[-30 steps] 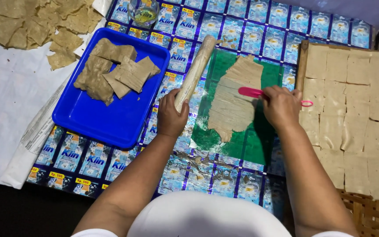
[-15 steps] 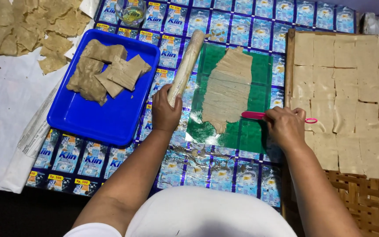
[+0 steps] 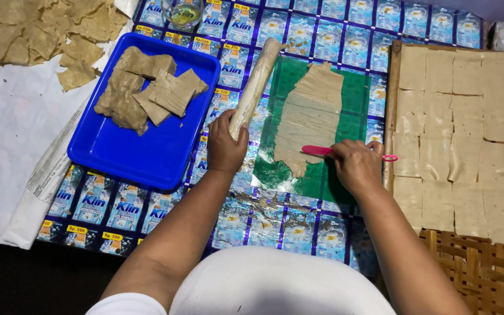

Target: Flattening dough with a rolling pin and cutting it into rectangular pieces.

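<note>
**Rolled dough sheet on green mat, both hands engaged**

Your left hand [image 3: 224,146] is wrapped around the lower end of the wooden rolling pin [image 3: 254,87], which lies tilted along the left edge of the green mat [image 3: 351,116]. Your right hand [image 3: 357,166] pinches a pink knife [image 3: 322,151], its blade resting on the thin dough sheet [image 3: 310,114] spread over the mat. A blue tray [image 3: 147,151] with dough slabs sits to the left; cut squares [image 3: 468,134] lie on the right.

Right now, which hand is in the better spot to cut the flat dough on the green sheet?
Probably the right hand: it holds the pink knife with its tip on the flat dough. The left hand grips the rolling pin beside the green sheet.
</note>
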